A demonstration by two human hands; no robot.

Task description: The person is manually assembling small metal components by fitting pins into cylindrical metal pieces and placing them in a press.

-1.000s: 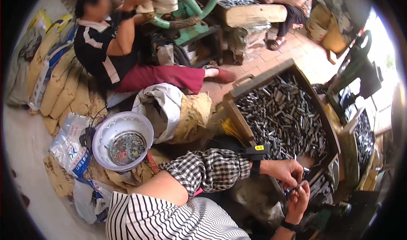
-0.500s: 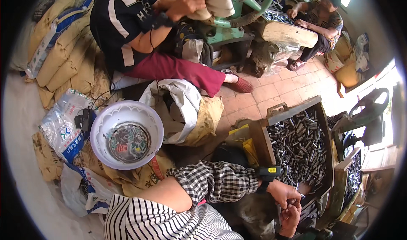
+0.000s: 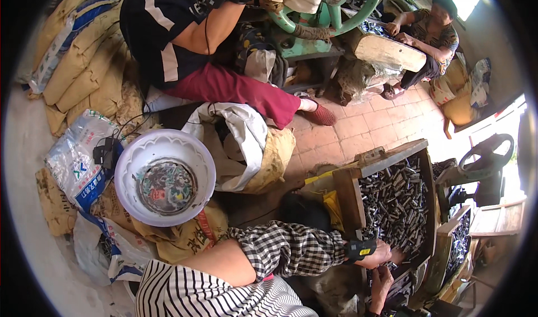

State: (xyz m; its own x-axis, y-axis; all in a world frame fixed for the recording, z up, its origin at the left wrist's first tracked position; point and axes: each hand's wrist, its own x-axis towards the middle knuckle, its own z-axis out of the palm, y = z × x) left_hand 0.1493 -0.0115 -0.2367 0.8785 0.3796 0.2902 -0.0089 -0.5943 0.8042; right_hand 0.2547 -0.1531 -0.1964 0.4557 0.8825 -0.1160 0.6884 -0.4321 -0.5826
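Observation:
A wooden box (image 3: 348,202) full of short, dark, shiny metal tube pieces (image 3: 395,202) stands at the right. My left hand (image 3: 378,254), below a checkered sleeve and a black wrist strap, reaches to the near end of these pieces. Its fingertips are blurred among them, so their grip does not show. Just below it, my right hand (image 3: 382,286) comes up from the lower edge with fingers bent together. Whatever lies in those fingers is too small or hidden to make out.
Left of me, a white-lilac basin (image 3: 126,191) stands by an open sack (image 3: 252,149) and plastic bags. A co-worker in dark red trousers (image 3: 235,93) sits at a green handwheel machine (image 3: 336,3). Another person (image 3: 434,34) works at the back right. A second box (image 3: 460,236) stands at right.
My hands, together half a second ago, have parted slightly; the left has moved right into the metal pieces. The view has shifted a little. The seated co-worker's raised arm has moved up.

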